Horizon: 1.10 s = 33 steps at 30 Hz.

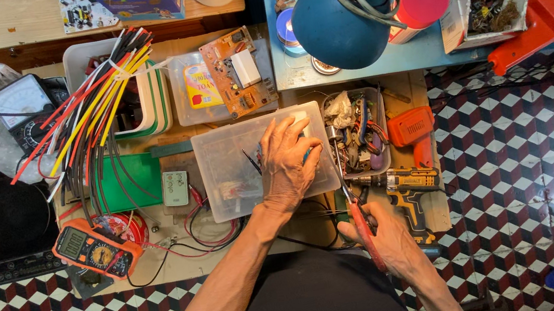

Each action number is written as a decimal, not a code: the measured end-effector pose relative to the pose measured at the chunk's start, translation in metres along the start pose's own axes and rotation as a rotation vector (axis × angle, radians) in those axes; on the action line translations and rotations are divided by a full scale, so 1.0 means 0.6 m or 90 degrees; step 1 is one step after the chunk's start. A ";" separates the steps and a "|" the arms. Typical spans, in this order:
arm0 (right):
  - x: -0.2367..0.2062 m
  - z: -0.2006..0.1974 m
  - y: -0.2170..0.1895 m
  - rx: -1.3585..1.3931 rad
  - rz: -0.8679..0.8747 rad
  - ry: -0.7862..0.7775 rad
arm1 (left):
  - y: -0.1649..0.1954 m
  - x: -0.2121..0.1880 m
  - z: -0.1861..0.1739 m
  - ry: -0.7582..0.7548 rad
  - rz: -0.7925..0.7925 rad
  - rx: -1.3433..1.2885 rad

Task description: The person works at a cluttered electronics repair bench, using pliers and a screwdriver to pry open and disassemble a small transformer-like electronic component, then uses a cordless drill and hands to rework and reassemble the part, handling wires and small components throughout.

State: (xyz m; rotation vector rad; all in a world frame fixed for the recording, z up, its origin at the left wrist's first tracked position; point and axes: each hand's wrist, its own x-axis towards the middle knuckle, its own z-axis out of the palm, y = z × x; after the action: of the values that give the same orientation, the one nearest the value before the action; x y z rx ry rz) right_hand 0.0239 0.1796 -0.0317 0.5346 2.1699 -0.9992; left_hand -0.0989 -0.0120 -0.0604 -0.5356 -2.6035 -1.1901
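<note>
The left hand (286, 165) presses flat, fingers spread, on the clear rectangular plastic box (234, 170) mid-surface; keep it pinned firmly. The right hand (382, 235) grips red-handled pliers (358, 217) just beside it; guide the tips slowly.

Contents of the clear plastic box (232, 157) under the left hand (286, 165), blurred and partly hidden.
</note>
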 end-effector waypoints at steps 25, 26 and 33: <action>-0.013 0.006 -0.016 0.444 0.078 -0.058 | -0.001 -0.003 0.001 -0.018 0.001 0.002; -0.014 0.007 -0.015 0.453 0.073 -0.058 | -0.001 -0.003 0.000 -0.021 0.002 0.001; -0.017 0.005 -0.020 0.446 0.063 -0.062 | -0.001 -0.004 -0.003 -0.019 0.004 0.002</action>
State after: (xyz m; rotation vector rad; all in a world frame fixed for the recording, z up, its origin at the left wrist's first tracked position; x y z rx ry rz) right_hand 0.0247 0.1690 -0.0195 0.8759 1.6497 -1.6898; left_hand -0.0972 -0.0142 -0.0605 -0.5652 -2.6265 -1.1854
